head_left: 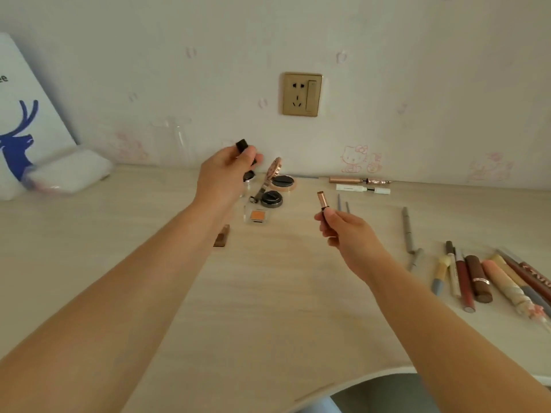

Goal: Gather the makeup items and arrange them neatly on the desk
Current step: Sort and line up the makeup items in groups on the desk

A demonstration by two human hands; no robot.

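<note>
While the right hand (343, 234) pinches an uncapped rose-gold lipstick (322, 201) upright right of the open compact (281, 180), the left hand (229, 171), fingers curled, grips a black cap (242, 145) left of it (presumably for recapping before placement).

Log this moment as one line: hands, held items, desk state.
left hand: grips black cap | right hand: holds uncapped lipstick upright | both above desk | stage: recapping not yet done
</note>
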